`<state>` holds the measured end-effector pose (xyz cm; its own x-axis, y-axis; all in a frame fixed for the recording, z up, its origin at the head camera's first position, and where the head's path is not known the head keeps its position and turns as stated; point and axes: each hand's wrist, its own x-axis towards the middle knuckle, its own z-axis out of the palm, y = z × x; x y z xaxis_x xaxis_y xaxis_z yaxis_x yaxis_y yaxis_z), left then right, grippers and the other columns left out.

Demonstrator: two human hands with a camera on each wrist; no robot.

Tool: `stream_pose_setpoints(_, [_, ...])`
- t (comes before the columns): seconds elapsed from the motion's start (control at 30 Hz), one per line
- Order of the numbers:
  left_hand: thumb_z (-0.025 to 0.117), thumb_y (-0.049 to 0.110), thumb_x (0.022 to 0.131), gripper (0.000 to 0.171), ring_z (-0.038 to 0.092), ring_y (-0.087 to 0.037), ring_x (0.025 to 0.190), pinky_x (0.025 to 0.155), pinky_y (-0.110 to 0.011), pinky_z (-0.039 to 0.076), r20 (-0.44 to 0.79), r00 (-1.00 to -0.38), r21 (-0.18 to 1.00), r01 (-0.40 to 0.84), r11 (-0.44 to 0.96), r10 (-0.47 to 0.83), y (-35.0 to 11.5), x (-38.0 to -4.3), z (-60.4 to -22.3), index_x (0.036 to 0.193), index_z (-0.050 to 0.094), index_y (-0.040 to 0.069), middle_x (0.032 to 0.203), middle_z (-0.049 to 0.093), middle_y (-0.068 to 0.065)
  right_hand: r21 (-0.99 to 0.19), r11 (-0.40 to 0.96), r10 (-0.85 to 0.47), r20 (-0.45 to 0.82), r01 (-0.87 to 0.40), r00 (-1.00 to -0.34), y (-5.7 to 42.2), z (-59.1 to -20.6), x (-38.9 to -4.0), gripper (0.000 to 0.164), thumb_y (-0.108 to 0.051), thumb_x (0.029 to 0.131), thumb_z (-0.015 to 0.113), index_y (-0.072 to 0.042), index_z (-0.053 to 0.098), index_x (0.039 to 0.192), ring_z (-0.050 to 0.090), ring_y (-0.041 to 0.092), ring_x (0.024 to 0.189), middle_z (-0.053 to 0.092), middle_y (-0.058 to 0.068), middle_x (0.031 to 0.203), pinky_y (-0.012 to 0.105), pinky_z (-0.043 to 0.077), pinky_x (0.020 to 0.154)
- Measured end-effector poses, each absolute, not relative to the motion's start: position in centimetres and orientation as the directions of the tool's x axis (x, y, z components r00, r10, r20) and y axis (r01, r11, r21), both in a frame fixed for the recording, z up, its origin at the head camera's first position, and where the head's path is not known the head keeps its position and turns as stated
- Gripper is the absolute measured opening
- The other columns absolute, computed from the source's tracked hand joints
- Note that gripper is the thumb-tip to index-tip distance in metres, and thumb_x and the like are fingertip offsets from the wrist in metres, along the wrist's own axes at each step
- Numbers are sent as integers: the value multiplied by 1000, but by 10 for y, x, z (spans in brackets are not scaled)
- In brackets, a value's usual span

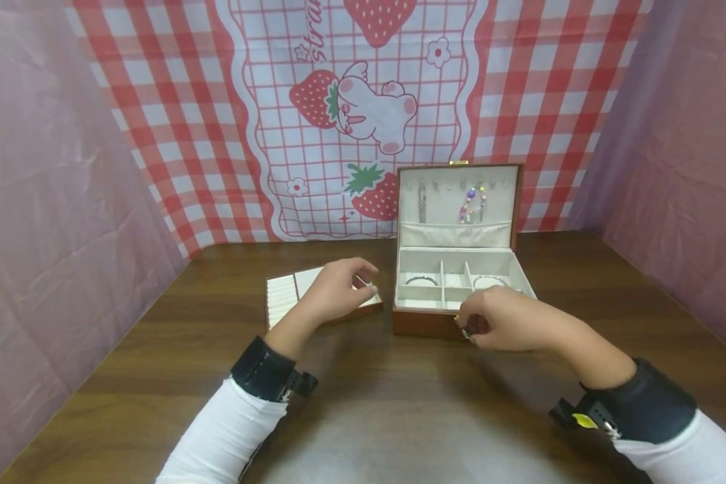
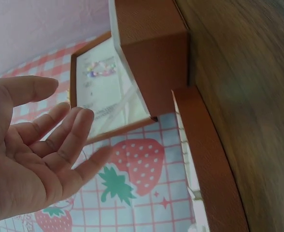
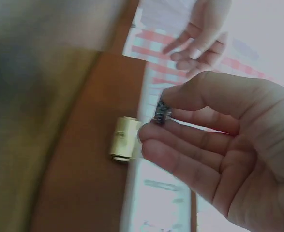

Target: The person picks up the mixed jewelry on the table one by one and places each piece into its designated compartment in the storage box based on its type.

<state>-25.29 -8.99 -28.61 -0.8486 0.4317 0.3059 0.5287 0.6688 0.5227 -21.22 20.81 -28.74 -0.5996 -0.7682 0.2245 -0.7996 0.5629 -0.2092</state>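
My right hand (image 1: 508, 319) pinches a small dark, silvery ring (image 3: 162, 113) between thumb and fingertips, just in front of the jewellery box (image 1: 423, 324). That brown box stands with its lid up, showing a cream lining split into compartments. A silvery bracelet (image 1: 421, 278) lies in a left compartment, and another bracelet (image 1: 482, 277) in a right one, partly behind my hand. Over the shallow brown tray (image 1: 363, 311), left of the box, hovers my left hand (image 1: 341, 289). Its fingers are loosely bent, with nothing between them in the left wrist view (image 2: 40, 150).
Inside the lid (image 1: 438, 235) hang a colourful beaded bracelet (image 1: 471, 195) and a silvery chain (image 1: 422, 204). A gold clasp (image 3: 124, 138) sits on the box front. Behind the wooden table (image 1: 363, 403) hangs a strawberry-print cloth (image 1: 266, 121), with pink drapes at both sides.
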Motion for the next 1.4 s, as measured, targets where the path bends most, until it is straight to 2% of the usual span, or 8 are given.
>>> stream_pose_setpoints(0.17, [63, 14, 93, 25, 63, -16, 94, 81, -33, 53, 284, -857, 656, 501, 564, 430, -84, -249, -280, 117, 66, 8, 103, 68, -5, -251, 512, -752, 332, -821, -570, 199, -269, -219, 18, 0, 76, 75, -11, 69, 89, 61, 5, 71, 63, -7, 82, 23, 56, 62])
stream_pose_setpoints(0.3, [58, 8, 96, 23, 65, -21, 91, 79, -32, 56, 293, -861, 812, 454, 367, 417, -77, -244, -274, 116, 66, 3, 102, 68, -14, -302, 448, -729, 421, -841, -540, 183, -261, -226, 22, 1, 76, 77, -9, 68, 94, 63, 5, 75, 66, -4, 87, 23, 58, 65])
stream_pose_setpoints(0.4, [61, 9, 95, 21, 67, -27, 89, 77, -31, 58, 318, -859, 872, 431, 233, 400, -72, -239, -270, 114, 67, 1, 102, 69, -17, -316, 395, -691, 517, -862, -506, 170, -257, -230, 25, 3, 76, 78, -7, 67, 96, 63, 5, 76, 66, -3, 89, 23, 58, 66])
stream_pose_setpoints(0.53, [71, 17, 90, 26, 68, -28, 88, 75, -34, 59, 306, -872, 904, 392, 169, 382, -69, -231, -265, 111, 70, 4, 97, 71, -11, -297, 350, -628, 629, -888, -458, 157, -256, -231, 28, 5, 75, 78, -5, 66, 99, 63, 7, 76, 65, -1, 91, 25, 58, 65])
stream_pose_setpoints(0.73, [78, 19, 84, 28, 68, -20, 86, 76, -37, 59, 291, -878, 914, 373, 162, 381, -65, -230, -267, 106, 73, 3, 92, 73, -6, -228, 382, -543, 728, -895, -418, 148, -259, -231, 32, 7, 71, 81, -3, 67, 98, 62, 9, 75, 66, 2, 90, 24, 57, 66])
stream_pose_setpoints(0.97, [76, 13, 85, 22, 71, -19, 79, 73, -34, 60, 338, -885, 911, 393, 125, 319, -63, -230, -273, 101, 72, -2, 88, 74, -9, -160, 366, -506, 792, -917, -340, 136, -265, -231, 28, 7, 74, 80, -1, 68, 97, 63, 13, 78, 66, 7, 92, 18, 55, 69])
stream_pose_setpoints(1.27, [75, 13, 86, 12, 69, -17, 74, 63, -28, 59, 445, -841, 792, 530, 304, 306, -66, -230, -270, 96, 75, 6, 84, 73, 0, -301, 311, -484, 766, -902, -423, 140, -261, -230, 28, 10, 77, 75, 0, 70, 102, 66, 18, 89, 69, 8, 99, 24, 58, 75])
stream_pose_setpoints(1.4, [75, 12, 86, 10, 67, -16, 70, 60, -26, 58, 488, -809, 740, 582, 338, 327, -67, -230, -269, 95, 75, 6, 83, 73, 2, -334, 298, -474, 761, -894, -443, 141, -262, -229, 26, 10, 79, 75, -1, 71, 102, 66, 17, 88, 69, 6, 99, 23, 58, 75])
